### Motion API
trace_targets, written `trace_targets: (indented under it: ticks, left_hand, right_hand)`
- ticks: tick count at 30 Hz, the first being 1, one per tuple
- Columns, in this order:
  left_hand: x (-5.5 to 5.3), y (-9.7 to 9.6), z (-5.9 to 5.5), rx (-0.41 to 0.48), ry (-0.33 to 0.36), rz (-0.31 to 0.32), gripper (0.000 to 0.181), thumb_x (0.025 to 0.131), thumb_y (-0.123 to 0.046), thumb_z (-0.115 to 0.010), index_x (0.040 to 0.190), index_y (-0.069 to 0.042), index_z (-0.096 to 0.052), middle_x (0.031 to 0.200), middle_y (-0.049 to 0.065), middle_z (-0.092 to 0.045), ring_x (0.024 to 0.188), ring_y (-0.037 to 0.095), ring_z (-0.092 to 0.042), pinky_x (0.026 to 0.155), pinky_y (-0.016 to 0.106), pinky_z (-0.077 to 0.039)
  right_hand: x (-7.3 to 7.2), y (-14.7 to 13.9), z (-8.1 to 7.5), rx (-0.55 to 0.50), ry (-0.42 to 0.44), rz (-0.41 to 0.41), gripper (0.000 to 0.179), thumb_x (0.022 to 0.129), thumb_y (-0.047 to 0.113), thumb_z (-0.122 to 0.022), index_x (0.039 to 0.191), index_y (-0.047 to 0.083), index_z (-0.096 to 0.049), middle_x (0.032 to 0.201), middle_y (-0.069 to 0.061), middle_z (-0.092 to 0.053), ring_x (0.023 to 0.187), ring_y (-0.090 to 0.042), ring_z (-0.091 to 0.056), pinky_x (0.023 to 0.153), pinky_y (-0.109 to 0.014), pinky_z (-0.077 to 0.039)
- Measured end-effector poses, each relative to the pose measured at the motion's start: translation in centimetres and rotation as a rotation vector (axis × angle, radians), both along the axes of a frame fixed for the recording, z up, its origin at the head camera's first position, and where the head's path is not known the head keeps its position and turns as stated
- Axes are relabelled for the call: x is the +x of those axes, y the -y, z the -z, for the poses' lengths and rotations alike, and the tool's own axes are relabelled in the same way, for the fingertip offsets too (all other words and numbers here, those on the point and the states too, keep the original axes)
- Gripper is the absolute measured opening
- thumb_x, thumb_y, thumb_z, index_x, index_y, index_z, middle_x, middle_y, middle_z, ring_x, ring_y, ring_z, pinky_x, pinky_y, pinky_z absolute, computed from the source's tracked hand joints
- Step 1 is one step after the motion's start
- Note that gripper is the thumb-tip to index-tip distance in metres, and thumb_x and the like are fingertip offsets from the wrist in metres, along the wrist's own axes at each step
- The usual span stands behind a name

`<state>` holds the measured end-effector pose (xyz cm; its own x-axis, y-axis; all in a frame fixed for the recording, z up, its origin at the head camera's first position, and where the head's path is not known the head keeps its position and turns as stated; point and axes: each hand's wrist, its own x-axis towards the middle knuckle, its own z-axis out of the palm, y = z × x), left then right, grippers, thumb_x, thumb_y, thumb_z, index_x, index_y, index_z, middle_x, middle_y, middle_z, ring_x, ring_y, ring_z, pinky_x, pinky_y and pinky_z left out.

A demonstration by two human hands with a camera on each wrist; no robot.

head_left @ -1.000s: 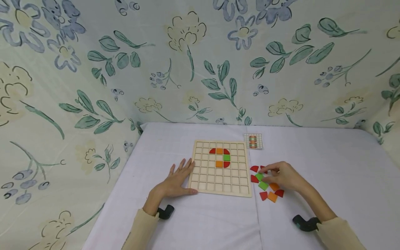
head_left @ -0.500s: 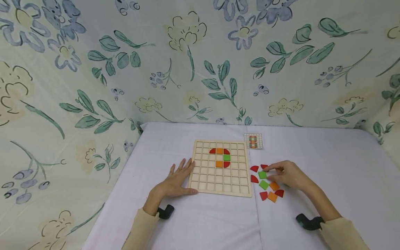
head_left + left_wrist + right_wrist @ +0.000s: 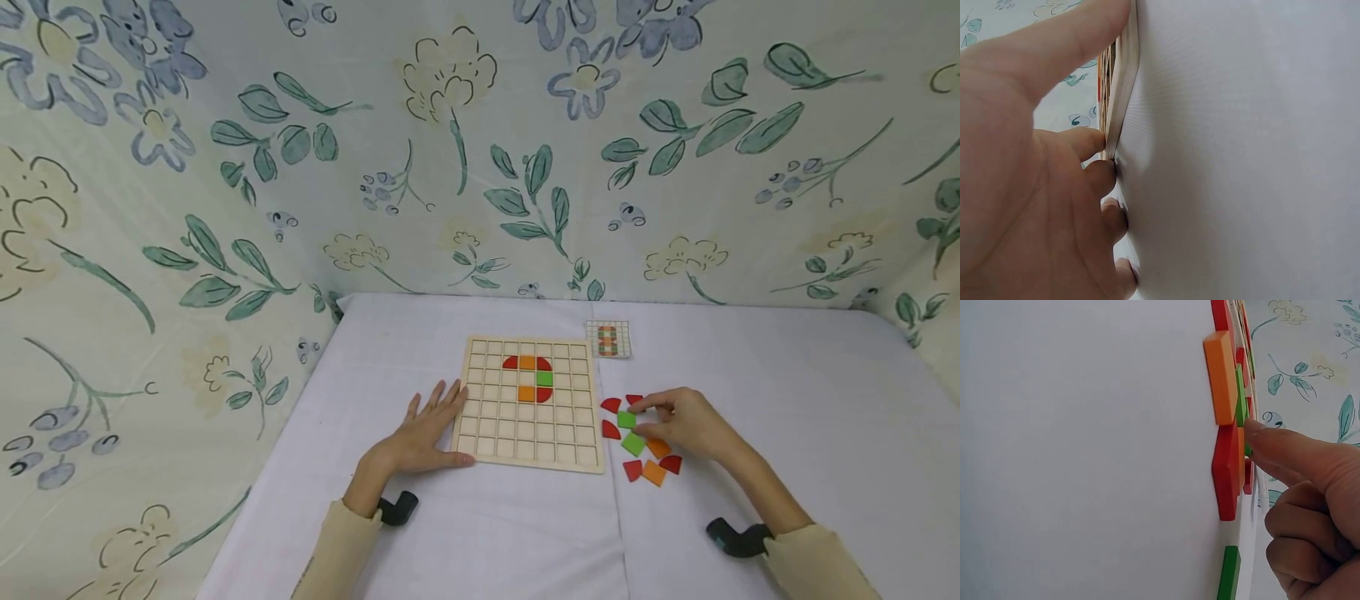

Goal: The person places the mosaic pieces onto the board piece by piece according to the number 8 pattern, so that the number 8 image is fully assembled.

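A wooden grid board (image 3: 495, 429) lies mid-table, holding red quarter-circle, orange square and green square tiles in its upper cells. My left hand (image 3: 416, 437) rests at its left edge, fingers spread, thumb against the near corner. Right of the board, my right hand (image 3: 690, 423) pinches a green square tile (image 3: 626, 420) between thumb and index finger, low over the table; the other fingers are curled. Around it lie red quarter-circle tiles (image 3: 611, 430), another green square tile (image 3: 633, 444) and orange square tiles (image 3: 654, 473). In the right wrist view the fingertips partly hide the pinched tile.
A small pattern card (image 3: 608, 339) lies by the board's far right corner. One more green tile (image 3: 1229, 575) shows low in the right wrist view. White cloth (image 3: 547, 533) covers the table, and a flowered curtain (image 3: 480, 167) stands behind it.
The green square tile has turned straighter, shifting slightly right and then back left with my right hand. My left hand and the board have stayed still.
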<state>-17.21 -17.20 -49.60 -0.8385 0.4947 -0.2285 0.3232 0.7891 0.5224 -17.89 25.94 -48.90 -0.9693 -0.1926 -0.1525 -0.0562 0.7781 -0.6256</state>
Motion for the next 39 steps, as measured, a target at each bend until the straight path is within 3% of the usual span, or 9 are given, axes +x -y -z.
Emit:
trace_targets:
  ticks: [15, 25, 30, 39]
  left_hand:
    - [-0.1, 0.1, 0.1, -0.013, -0.004, -0.004, 0.110, 0.089, -0.056, -0.076, 0.168, -0.015, -0.011, 0.176, 0.004, -0.001, 0.164, 0.031, 0.008, 0.129, 0.063, 0.008]
    - [0.0, 0.1, -0.1, -0.003, 0.011, -0.011, 0.111, 0.088, -0.056, -0.076, 0.168, -0.013, -0.011, 0.176, 0.005, -0.001, 0.163, 0.032, 0.008, 0.129, 0.063, 0.008]
    - [-0.1, 0.1, 0.1, -0.006, 0.003, -0.012, 0.111, 0.088, -0.057, -0.076, 0.168, -0.014, -0.011, 0.176, 0.005, -0.001, 0.164, 0.032, 0.008, 0.129, 0.063, 0.008]
    - [-0.1, 0.0, 0.0, 0.002, 0.012, -0.004, 0.112, 0.088, -0.057, -0.076, 0.168, -0.013, -0.011, 0.176, 0.005, -0.001, 0.164, 0.032, 0.008, 0.129, 0.064, 0.008]
  right_hand:
    - [-1.7, 2.6, -1.4, -0.091, -0.124, -0.033, 0.030, 0.086, 0.017, -0.085, 0.114, 0.007, -0.079, 0.057, 0.004, -0.032, 0.052, -0.012, -0.034, 0.047, -0.022, -0.029]
    - [-4.0, 7.0, -1.8, -0.170, -0.119, -0.070, 0.031, 0.083, 0.023, -0.088, 0.111, 0.010, -0.081, 0.058, 0.004, -0.031, 0.053, -0.014, -0.033, 0.047, -0.023, -0.026]
    - [-4.8, 9.1, -1.9, -0.216, -0.071, -0.084, 0.030, 0.084, 0.021, -0.087, 0.110, 0.008, -0.080, 0.057, 0.004, -0.028, 0.052, -0.012, -0.027, 0.048, -0.023, -0.025]
    - [-6.2, 12.1, -1.7, -0.202, -0.070, -0.094, 0.026, 0.083, 0.017, -0.088, 0.106, 0.008, -0.082, 0.058, 0.003, -0.032, 0.058, -0.015, -0.030, 0.056, -0.026, -0.028]
